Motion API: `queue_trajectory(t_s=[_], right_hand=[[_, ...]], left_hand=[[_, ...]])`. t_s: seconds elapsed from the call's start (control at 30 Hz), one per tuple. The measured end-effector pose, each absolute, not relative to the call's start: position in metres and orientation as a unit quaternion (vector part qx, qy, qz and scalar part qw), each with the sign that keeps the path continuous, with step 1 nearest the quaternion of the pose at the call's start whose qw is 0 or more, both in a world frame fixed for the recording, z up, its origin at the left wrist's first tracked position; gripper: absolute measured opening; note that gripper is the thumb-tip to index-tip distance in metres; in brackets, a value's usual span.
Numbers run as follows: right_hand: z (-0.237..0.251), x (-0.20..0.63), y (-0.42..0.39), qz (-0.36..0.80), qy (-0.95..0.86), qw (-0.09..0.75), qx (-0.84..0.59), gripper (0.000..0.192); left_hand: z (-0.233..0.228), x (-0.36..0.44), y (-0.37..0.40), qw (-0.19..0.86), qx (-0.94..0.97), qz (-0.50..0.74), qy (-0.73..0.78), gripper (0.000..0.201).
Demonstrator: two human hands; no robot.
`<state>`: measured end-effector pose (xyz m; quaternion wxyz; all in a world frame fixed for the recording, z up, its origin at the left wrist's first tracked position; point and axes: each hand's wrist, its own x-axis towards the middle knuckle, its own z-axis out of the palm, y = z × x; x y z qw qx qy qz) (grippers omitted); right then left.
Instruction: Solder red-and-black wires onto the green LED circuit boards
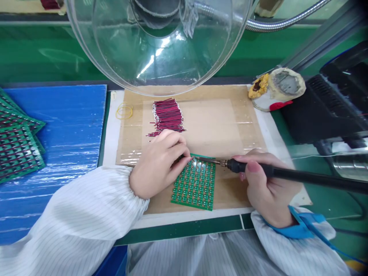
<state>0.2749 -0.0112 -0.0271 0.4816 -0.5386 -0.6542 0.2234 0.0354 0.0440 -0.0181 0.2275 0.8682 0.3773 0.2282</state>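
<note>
A green panel of small circuit boards (195, 186) lies on a brown taped work mat (218, 126). My left hand (159, 163) rests on the panel's upper left corner, its fingertips pinched together; whatever they pinch is too small to make out. My right hand (266, 184) grips a black-handled soldering iron (287, 175), whose metal tip touches the panel's top edge next to my left fingertips. Just beyond my left hand lies a bundle of short red and black wires (167, 115).
A clear dome hood (158, 42) hangs over the back of the mat. A tip-cleaning sponge holder (276, 90) stands at the back right beside a black unit (330, 103). Green panels (17, 145) are stacked on a blue sheet (69, 126) at left. Rubber bands (124, 111) lie near the wires.
</note>
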Motion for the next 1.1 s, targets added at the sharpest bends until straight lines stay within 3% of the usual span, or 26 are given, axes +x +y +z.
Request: queue_trajectory(t_s=[0.2, 0.43, 0.63, 0.7, 1.1], right_hand=[[-0.028, 0.272, -0.011, 0.225, -0.656, 0.489, -0.529, 0.010], [-0.022, 0.267, -0.006, 0.154, -0.552, 0.618, -0.539, 0.020], [-0.023, 0.270, -0.005, 0.153, -0.538, 0.631, -0.538, 0.020], [-0.023, 0.271, -0.005, 0.150, -0.541, 0.623, -0.545, 0.019], [-0.022, 0.274, -0.009, 0.133, -0.539, 0.591, -0.585, 0.021]], left_hand=[[-0.009, 0.039, 0.045, 0.242, 0.864, 0.192, 0.399, 0.011], [0.002, 0.042, 0.052, 0.235, 0.867, 0.158, 0.409, 0.009], [0.002, 0.033, 0.085, 0.109, 0.866, 0.135, 0.470, 0.007], [0.000, 0.028, 0.091, 0.111, 0.871, 0.129, 0.461, 0.008], [-0.018, 0.024, 0.077, 0.124, 0.867, 0.307, 0.372, 0.014]])
